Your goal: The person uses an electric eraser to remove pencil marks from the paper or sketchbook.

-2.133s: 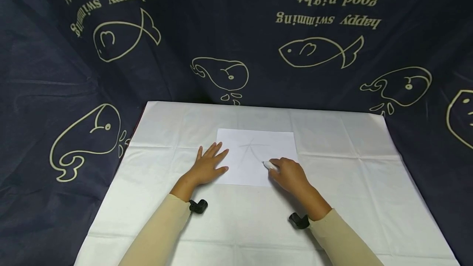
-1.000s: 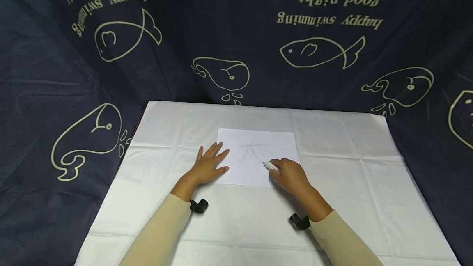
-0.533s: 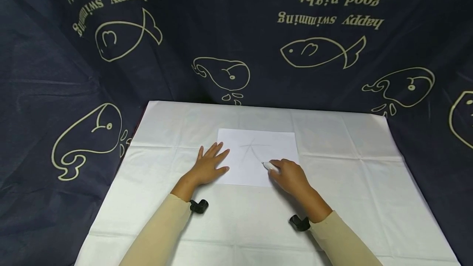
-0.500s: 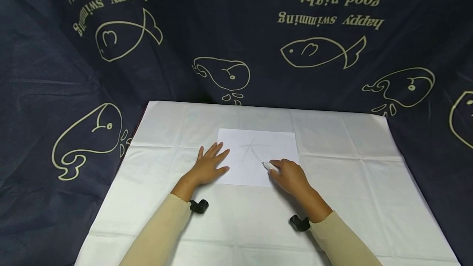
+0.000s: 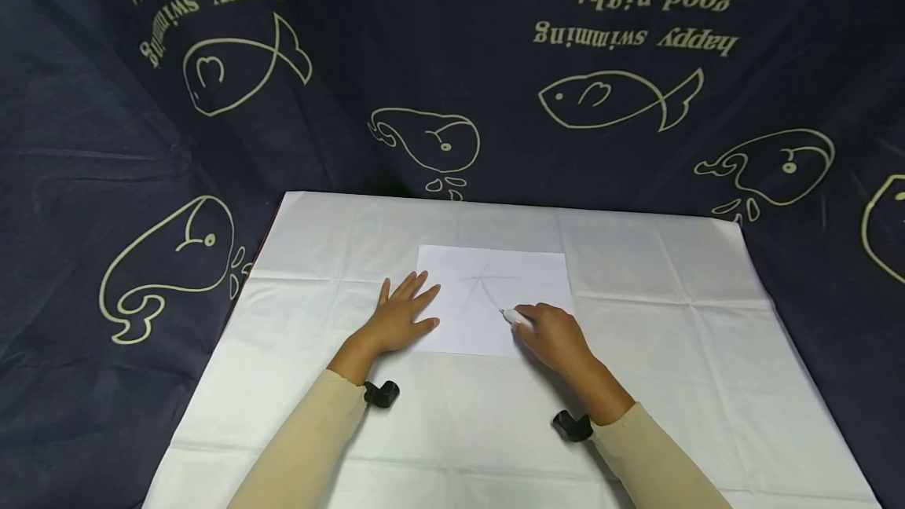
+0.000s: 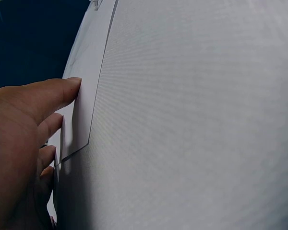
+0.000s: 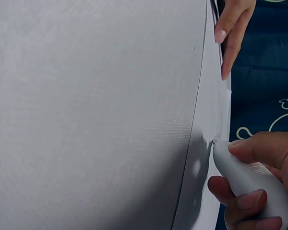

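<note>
While the right hand (image 5: 555, 334) and the white pen (image 5: 518, 318) have barely shifted over the last moments, the faint grey lines (image 5: 482, 278) look much the same too, so the drawing seems to be paused or creeping along on one stroke. The paper (image 5: 544, 277) lies flat on the white cloth (image 5: 452, 422), and the pen's tip stands just off its middle, between four and five o'clock, at the lower end of a slanting line. At the paper's nine o'clock edge, the left hand (image 5: 399, 320) rests with fingers straight and spread, gripping nothing.

What the head view half hides, the right wrist view shows: fingers on both sides pinch the pen's thick body. Only the left wrist view brings out a paper corner at six o'clock from the thumb's tip. Whether the pen's tip touches the paper, I cannot quite tell at so low an angle.
</note>
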`<state>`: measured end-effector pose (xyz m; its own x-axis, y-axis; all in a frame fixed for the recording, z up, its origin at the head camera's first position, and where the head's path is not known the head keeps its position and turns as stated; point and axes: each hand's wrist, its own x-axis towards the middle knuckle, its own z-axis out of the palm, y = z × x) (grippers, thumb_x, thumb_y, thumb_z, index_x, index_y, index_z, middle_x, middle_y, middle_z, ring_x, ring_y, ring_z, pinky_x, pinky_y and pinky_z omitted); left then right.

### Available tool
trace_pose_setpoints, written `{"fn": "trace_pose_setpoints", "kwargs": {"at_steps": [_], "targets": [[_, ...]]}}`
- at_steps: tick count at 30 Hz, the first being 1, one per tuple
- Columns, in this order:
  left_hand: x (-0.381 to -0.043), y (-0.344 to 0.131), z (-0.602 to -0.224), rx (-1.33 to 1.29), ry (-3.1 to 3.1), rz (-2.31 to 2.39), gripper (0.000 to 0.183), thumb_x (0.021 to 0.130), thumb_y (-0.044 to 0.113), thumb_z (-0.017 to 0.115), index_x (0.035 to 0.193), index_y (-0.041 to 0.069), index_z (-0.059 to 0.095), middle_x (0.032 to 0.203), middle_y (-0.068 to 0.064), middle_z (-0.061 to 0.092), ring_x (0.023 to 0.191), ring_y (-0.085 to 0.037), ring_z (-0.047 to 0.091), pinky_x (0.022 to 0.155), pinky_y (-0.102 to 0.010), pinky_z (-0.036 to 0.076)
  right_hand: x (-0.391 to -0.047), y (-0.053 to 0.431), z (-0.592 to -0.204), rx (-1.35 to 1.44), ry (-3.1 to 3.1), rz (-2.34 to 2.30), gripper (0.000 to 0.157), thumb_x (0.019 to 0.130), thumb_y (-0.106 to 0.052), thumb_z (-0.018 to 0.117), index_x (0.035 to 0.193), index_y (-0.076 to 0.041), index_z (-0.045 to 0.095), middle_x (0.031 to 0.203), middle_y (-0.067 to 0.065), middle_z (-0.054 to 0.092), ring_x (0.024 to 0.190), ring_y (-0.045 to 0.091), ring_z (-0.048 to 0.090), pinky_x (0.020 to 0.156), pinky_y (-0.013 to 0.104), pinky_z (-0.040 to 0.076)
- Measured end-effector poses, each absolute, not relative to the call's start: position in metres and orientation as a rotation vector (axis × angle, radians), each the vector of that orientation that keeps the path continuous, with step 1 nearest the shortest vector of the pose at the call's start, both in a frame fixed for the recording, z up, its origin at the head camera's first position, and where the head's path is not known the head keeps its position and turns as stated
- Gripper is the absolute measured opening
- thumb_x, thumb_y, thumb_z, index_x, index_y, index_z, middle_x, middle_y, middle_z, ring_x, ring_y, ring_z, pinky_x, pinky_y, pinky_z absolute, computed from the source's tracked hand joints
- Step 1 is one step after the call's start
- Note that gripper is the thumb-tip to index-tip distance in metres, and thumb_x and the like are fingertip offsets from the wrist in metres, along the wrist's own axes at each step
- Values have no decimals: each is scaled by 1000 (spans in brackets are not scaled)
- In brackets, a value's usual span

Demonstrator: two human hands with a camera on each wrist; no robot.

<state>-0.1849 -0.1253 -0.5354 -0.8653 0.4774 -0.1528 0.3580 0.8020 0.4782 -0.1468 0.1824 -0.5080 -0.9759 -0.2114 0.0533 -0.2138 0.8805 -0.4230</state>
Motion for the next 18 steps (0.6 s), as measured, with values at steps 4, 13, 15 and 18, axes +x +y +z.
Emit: {"fn": "trace_pose_setpoints", "kwargs": {"at_steps": [4,13,15,18], "targets": [[-185,-125,-534,645,2723,643,68,103,49,51,161,25,27,173,-4,7,161,-26,1,124,-63,-12,-147,183,-508,321,-3045,675,32,88,-19,73,119,-9,75,96,14,75,83,31,69,70,45,53],[-184,-124,-533,644,2729,638,67,103,47,52,161,23,29,172,-5,8,161,-28,3,124,-64,-10,-146,181,-508,345,-3037,683,33,88,-19,72,119,-7,75,100,15,76,88,33,71,73,48,55],[-184,-124,-534,644,2727,635,67,103,47,52,161,23,28,172,-5,8,161,-27,2,123,-64,-10,-146,182,-508,335,-3039,679,33,88,-19,72,119,-8,75,98,15,76,86,32,70,72,47,54],[-184,-125,-534,644,2726,634,67,103,48,51,161,24,28,172,-5,8,161,-27,2,123,-64,-11,-147,182,-507,325,-3036,672,32,88,-18,73,119,-8,75,97,15,75,86,32,70,72,47,54]]}}
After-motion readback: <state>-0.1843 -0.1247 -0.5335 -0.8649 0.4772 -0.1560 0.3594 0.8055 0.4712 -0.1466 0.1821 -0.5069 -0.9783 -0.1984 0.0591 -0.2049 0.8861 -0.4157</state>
